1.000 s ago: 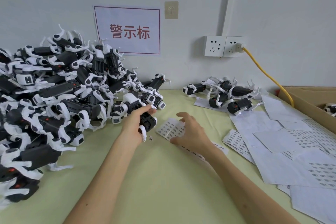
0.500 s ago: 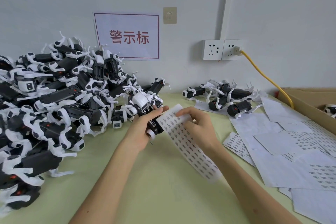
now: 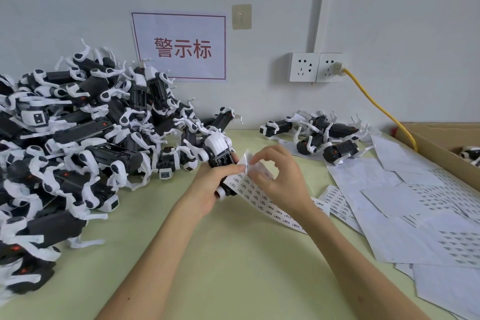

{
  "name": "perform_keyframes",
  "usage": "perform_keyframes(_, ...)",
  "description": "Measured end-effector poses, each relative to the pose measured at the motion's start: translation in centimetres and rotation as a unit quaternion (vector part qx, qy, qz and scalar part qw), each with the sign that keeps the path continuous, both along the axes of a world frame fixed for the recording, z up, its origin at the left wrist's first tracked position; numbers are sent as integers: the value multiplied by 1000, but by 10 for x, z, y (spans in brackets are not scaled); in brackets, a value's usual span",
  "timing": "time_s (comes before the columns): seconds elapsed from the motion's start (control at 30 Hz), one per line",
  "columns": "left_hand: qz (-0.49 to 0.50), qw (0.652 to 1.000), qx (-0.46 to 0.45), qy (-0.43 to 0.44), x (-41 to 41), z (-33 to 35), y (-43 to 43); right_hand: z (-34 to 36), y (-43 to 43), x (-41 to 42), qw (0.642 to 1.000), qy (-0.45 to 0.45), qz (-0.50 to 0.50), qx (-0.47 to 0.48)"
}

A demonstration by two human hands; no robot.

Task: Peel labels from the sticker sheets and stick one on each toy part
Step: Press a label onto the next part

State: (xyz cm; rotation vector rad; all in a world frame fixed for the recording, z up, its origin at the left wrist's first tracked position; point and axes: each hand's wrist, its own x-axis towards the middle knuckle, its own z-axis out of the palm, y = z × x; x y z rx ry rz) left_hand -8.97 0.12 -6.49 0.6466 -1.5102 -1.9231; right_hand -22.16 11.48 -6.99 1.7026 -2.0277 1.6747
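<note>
Just right of the toy pile (image 3: 78,150), the left hand (image 3: 210,189) has its fingers curled round a toy part (image 3: 220,156). The right hand's (image 3: 283,182) fingers (image 3: 265,152) pinch the sticker sheet's (image 3: 246,189) top edge beside that part.

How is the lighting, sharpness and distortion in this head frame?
Head view: soft even light, no glare, only faint shadows; its wide lens slants the white wall conduit; the print on the white paper sticker sheet is too soft to read.

I see bright, even light and only faint shadows. The sign (image 3: 179,47) reads sharp; the right hand (image 3: 280,179) below and right of it is slightly smeared, and far left of it shapes bow.
</note>
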Motion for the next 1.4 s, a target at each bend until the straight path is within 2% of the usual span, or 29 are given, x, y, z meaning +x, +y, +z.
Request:
perform_keyframes(0.23,20,999,10,35,-4,-4,3,-4,-4,6,999,18,-13,-40)
perform_keyframes(0.57,43,998,-28,46,-7,-5,5,-2,-4,5,993,-118,-4,-26)
perform_keyframes(0.9,43,999,-27,20,-6,-2,13,-1,-2,7,996,-87,16,-12)
perform_keyframes(1.1,54,997,-29,35,-7,-5,10,-2,-2,6,997,-77,27,1)
perform_keyframes(1.4,78,994,-61,38,-11,-8,10,-3,-3,4,993,-117,25,1)
